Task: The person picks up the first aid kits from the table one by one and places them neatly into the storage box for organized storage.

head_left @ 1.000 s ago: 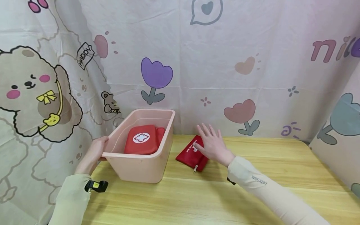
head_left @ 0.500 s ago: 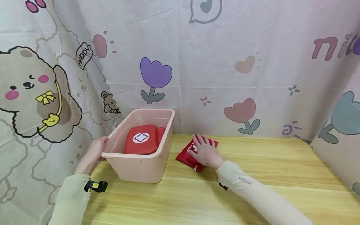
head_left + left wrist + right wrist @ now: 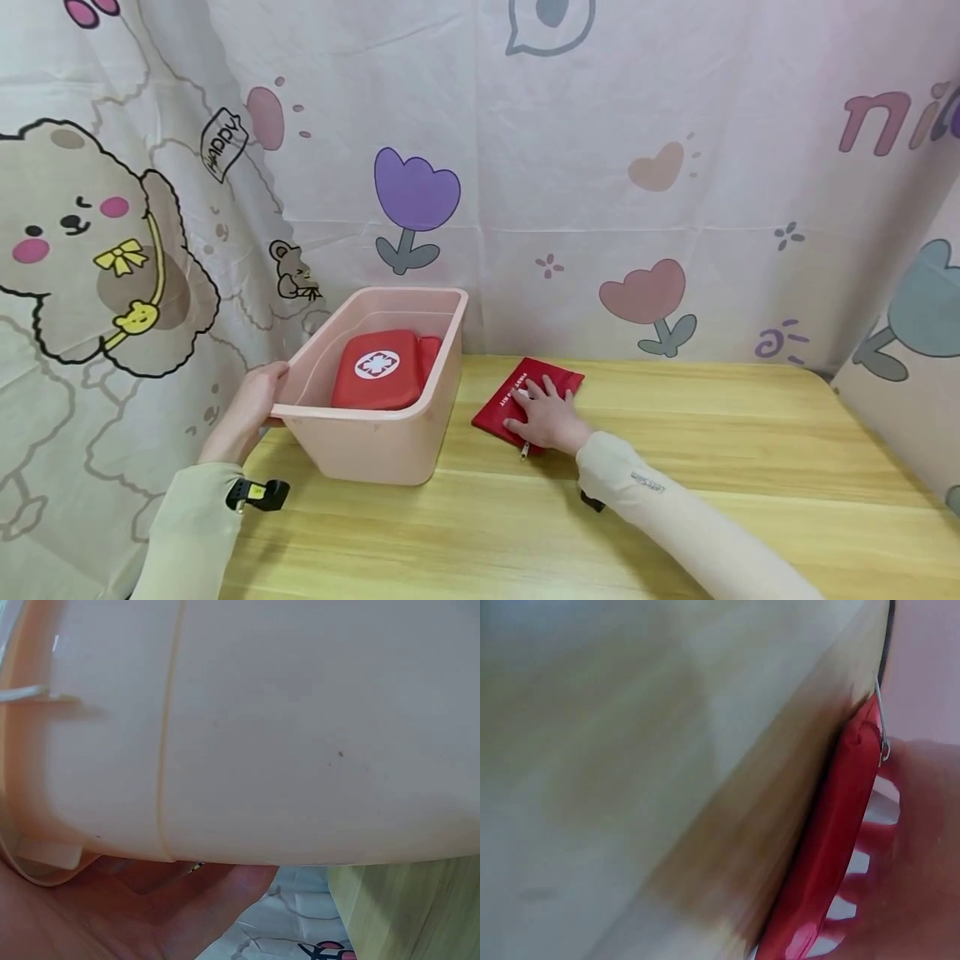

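Observation:
On the left, my left hand [image 3: 251, 408] grips the rim of a pink plastic bin [image 3: 367, 450] at its near left corner. The left wrist view shows the fingers [image 3: 217, 900] against the outer wall, under the rim. Inside the bin lies a red first aid case [image 3: 375, 387] with a white emblem, partly over another red item [image 3: 431, 353]. To the right, a flat red first aid pouch [image 3: 498, 408] lies on the table. My right hand [image 3: 551, 417] rests on it, fingers spread and slightly bent. The right wrist view has the fingertips touching the pouch [image 3: 829, 832].
The wooden table [image 3: 450, 533] has its back edge close to a printed curtain [image 3: 525, 167]. Another stretch of curtain [image 3: 112, 250] hangs along the left side, close to the bin.
My right hand has come down and leftward onto the pouch, and its fingers have bent somewhat. The left hand and the bin have stayed in place.

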The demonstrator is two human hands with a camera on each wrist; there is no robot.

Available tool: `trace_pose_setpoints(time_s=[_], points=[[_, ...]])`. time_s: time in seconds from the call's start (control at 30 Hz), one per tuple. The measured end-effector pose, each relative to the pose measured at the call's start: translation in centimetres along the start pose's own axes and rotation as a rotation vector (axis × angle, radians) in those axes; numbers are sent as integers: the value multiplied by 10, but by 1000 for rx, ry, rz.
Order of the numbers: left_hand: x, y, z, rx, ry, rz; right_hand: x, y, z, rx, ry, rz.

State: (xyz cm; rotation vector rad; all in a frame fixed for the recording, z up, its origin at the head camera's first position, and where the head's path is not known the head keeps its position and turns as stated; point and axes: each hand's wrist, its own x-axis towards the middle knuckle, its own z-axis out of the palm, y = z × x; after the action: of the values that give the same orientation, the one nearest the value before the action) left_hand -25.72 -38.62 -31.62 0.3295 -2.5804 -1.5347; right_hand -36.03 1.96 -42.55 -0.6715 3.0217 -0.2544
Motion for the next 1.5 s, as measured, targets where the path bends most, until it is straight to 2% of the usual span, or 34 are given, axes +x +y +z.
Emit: trace_pose_setpoints(time_s=[0.23, 0.43, 0.6, 0.67, 0.8, 0.87, 0.93, 1.0, 1.1, 1.2, 1.33, 1.5], points=[[0, 1, 0, 5, -6, 11, -6, 26, -1, -12, -47, -148], [0, 0, 0, -4, -7, 13, -13, 46, -10, -4, -88, -278], [0, 1, 0, 1, -10, 11, -14, 53, -20, 34, -138, -306], [0, 1, 0, 1, -12, 10, -13, 53, -22, 87, -104, -299], [-1, 2, -1, 5, -15, 9, -10, 49, -21, 177, 69, -199], [-1, 2, -1, 6, -12, 11, -8, 44, -19, 173, 157, -113], [-1, 2, -1, 5, -11, 15, -6, 38, -18, 129, 191, -13], [-1, 2, 0, 7, -9, 18, -5, 32, -18, 118, 184, 86], [-1, 0, 1, 3, -9, 18, -3, 22, -18, 141, 127, 237], [-1, -2, 2, 0, -13, 13, -2, 18, -17, 152, 80, 347], [-1, -2, 2, 2, -17, 14, 1, 20, -16, 165, 85, 396], [0, 1, 0, 0, -11, 16, 7, 31, -20, 342, 90, 388]])
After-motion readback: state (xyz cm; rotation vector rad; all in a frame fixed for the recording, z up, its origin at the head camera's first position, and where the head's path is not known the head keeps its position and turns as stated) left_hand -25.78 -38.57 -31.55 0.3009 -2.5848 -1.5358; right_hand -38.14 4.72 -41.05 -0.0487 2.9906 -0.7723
